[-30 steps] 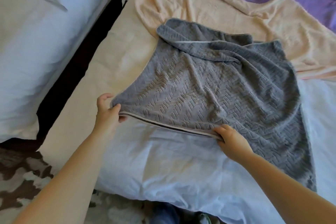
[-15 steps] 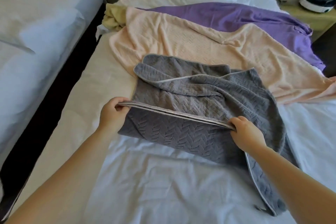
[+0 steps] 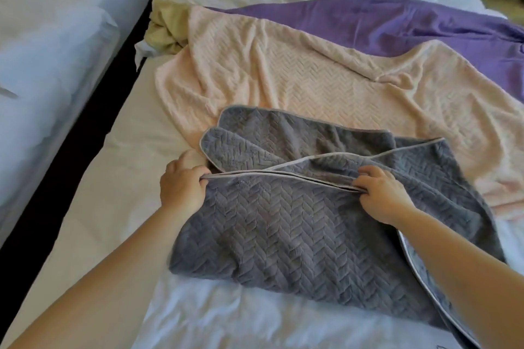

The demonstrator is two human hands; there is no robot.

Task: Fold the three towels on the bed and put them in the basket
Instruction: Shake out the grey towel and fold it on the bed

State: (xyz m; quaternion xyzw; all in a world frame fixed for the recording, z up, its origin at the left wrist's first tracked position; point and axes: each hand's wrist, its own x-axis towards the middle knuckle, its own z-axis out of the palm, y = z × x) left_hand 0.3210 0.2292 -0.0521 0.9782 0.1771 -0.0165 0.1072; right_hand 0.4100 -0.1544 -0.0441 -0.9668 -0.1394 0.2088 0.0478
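Left hand [image 3: 181,187] and right hand [image 3: 381,195] pinch the grey chevron-quilted plush towel [image 3: 283,235] along its piped hem. I judge it soft, limp, light; best held by the corners.

Grey herringbone towel [image 3: 283,229], half folded, pale-trimmed edges gathered; its far edge overlaps a rumpled peach towel [image 3: 283,73], with a purple towel [image 3: 397,20] spread farther beyond.

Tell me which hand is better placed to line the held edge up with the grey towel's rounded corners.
Left, probably. The left hand pinches the edge of the grey towel right beside those corners; the right hand grips it farther along.
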